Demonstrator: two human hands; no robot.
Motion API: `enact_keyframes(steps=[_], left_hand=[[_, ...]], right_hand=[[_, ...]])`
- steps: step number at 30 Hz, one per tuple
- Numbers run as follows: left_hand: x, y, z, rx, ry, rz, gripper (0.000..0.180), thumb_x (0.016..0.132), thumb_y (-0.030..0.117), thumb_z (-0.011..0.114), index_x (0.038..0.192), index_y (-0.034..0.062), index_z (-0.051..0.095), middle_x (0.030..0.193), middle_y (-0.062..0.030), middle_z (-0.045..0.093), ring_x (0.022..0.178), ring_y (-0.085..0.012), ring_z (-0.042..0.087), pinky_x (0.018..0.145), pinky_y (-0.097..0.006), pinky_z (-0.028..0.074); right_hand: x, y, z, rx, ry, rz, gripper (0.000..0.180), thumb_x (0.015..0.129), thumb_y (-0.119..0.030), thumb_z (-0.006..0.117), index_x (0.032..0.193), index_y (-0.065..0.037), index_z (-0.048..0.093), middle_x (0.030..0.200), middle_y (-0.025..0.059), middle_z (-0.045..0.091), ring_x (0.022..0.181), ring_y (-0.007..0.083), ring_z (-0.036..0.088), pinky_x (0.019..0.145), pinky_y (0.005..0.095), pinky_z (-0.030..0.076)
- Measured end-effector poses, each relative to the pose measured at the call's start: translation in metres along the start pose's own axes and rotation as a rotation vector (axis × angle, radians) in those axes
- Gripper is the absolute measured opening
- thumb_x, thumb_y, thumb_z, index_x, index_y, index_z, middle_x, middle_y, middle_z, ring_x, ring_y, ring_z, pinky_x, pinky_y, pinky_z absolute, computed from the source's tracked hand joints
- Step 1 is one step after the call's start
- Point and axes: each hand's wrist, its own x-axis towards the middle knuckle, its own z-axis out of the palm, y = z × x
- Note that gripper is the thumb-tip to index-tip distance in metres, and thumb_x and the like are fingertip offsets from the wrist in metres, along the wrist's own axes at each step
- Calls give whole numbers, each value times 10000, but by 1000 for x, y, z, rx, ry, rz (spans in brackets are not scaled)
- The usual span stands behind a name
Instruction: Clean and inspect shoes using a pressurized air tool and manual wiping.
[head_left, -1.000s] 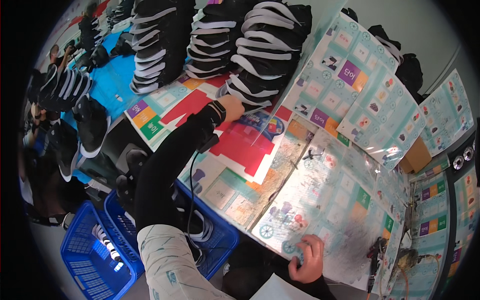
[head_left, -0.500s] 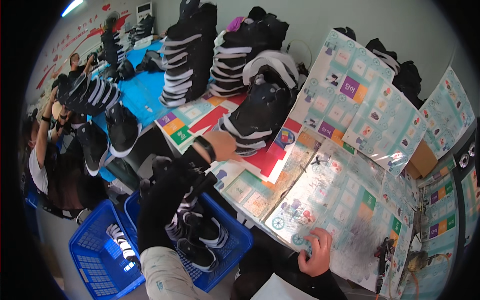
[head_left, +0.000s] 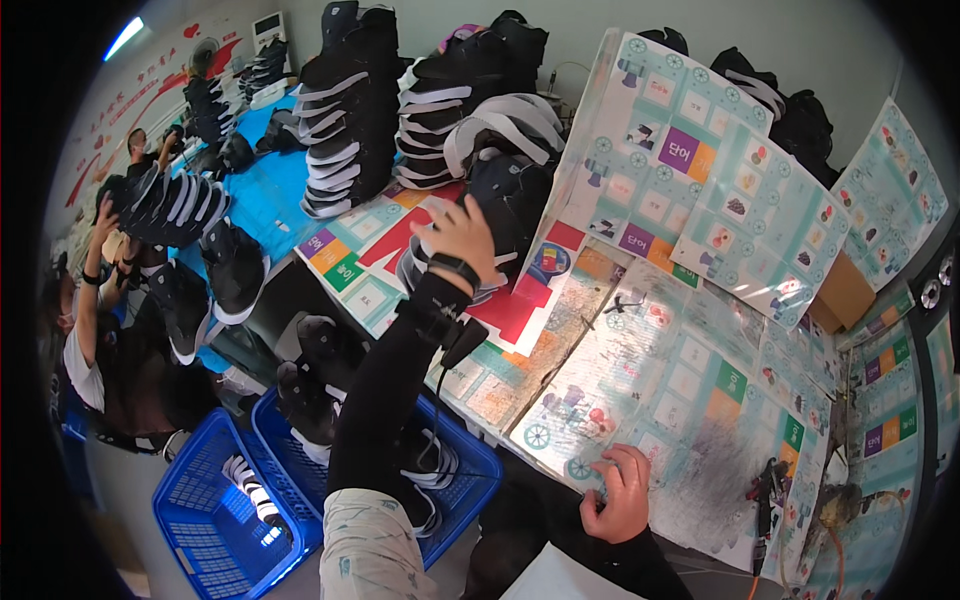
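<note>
Partly behind the splayed, released left grip [head_left: 462, 242] stand black-and-white shoes [head_left: 514, 192], stacked.

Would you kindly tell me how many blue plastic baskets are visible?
2: the left basket at lower left, and the right basket beside it, partly behind the left forearm. A blue patch at far left may be another, mostly hidden.

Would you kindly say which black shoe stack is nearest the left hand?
The stack beside the patterned panel: the left hand is at its front; the other stacks stand farther away.
</note>
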Motion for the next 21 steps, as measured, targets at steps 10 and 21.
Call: enact_keyframes(steps=[10, 21], left_hand=[[-60, -47, 58, -221, 225, 296, 876, 841, 190, 788, 1613, 171, 375, 1470, -304, 512, 1201, -422, 617, 881, -422, 593], [-139, -184, 34, -473, 377, 536, 640, 771, -54, 617, 1387, 116, 649, 1445, -138, 628, 1181, -322, 672, 970, -398, 567]], right_hand=[[-3, 2, -2, 2, 30, -46, 363, 634, -65, 654, 993, -15, 653, 1154, 184, 575, 1187, 417, 541, 1032, 534, 431], [-13, 4, -5, 7, 76, -88, 351, 642, -50, 663, 990, -13, 651, 1144, 176, 585, 1188, 402, 548, 1027, 515, 432]])
